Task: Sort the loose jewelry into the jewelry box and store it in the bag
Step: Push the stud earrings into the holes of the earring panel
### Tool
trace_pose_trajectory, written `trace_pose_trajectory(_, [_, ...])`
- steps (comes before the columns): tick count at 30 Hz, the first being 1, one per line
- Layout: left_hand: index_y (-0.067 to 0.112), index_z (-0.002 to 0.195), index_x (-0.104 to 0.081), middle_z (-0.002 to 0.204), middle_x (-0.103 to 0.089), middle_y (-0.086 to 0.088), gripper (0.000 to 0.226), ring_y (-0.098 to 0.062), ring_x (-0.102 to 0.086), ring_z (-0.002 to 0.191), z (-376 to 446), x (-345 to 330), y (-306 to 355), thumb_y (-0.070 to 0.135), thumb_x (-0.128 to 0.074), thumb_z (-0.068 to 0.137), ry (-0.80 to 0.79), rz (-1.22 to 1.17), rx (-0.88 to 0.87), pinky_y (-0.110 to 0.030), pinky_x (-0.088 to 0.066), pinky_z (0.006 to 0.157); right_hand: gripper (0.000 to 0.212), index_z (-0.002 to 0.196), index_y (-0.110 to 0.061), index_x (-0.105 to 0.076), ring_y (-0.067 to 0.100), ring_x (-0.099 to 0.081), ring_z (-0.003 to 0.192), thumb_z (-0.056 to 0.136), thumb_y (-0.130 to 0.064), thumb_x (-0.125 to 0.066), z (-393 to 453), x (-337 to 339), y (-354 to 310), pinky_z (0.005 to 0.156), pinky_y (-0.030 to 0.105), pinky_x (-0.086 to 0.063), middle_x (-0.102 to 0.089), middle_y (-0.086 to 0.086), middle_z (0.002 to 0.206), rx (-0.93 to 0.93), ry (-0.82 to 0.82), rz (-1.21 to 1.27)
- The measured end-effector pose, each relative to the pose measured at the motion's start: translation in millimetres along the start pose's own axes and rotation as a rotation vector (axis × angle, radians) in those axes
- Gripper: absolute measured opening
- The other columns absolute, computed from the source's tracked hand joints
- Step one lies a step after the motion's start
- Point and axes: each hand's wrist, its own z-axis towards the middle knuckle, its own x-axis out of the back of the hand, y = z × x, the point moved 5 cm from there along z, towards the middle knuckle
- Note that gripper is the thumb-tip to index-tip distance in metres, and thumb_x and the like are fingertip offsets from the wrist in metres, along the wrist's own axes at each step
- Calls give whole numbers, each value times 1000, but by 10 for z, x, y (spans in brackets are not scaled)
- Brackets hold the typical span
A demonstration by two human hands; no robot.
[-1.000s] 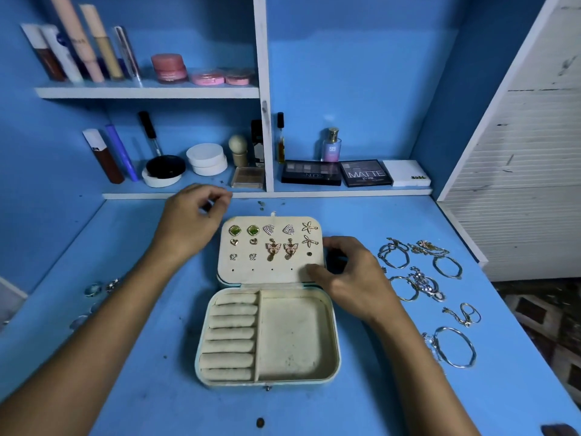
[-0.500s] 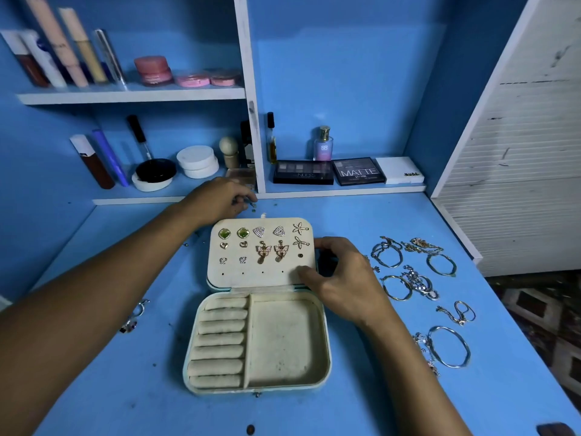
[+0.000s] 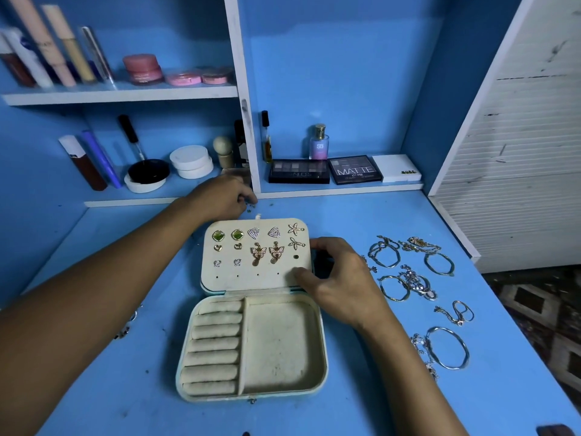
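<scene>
Jewelry box (image 3: 251,344) open flat on blue bench (image 3: 361,404), lid panel (image 3: 256,253) carrying pairs of earrings (image 3: 264,254). Right hand (image 3: 339,278) at lid's right edge, fingers curled around it, thumb on panel face. Left hand (image 3: 220,196) beyond lid's far edge, fingers pinched on small loose pieces; exact item too small to identify. Bracelets (image 3: 418,278) spread on bench right of box.

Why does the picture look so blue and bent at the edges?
Head view: dim, cool light tints everything blue; the wide-angle lens bows the shelf divider and white door; the left hand is slightly soft; bracelets glint sharply; the jewelry box is well focused.
</scene>
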Motion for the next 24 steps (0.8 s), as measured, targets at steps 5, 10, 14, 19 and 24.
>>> trace_pose_trajectory(5, [32,102,-75,97,-59,7,23,-18,-55,102,56,9,36,19,-60,91,7,8,-22,-36,-49,84,39,119,-30,-62,0,-55,105,82,-31,-74,3,-2,4,83,8,-40,-57,-16,119,3,1,3])
trace_pose_trajectory(10, [32,103,-75,107,-61,5,21,-19,-54,108,98,23,43,21,-60,94,-6,52,-21,-34,-48,85,40,120,-30,-62,-1,-54,106,82,-31,-74,9,-5,7,84,7,-40,-56,-17,120,10,-2,2])
trace_pose_trajectory(14, [29,96,-77,88,-54,14,15,-17,-58,101,111,27,84,21,-66,89,18,30,14,-38,-53,84,38,119,-30,-62,0,-55,105,83,-30,-74,4,3,-1,87,10,-41,-56,-16,120,17,0,-7])
trace_pose_trajectory(19, [26,91,-76,91,-63,9,14,-12,-56,92,135,20,92,14,-70,86,25,17,64,-33,-52,81,38,119,-30,-62,-1,-54,105,83,-31,-73,1,1,-5,84,7,-39,-56,-16,120,24,-2,-20])
trace_pose_trajectory(24, [29,79,-69,88,-63,10,17,-12,-59,89,136,14,85,13,-67,87,5,5,75,-31,-52,77,39,121,-30,-61,1,-53,107,83,-31,-73,-1,6,-9,91,15,-42,-55,-16,121,25,-5,-24])
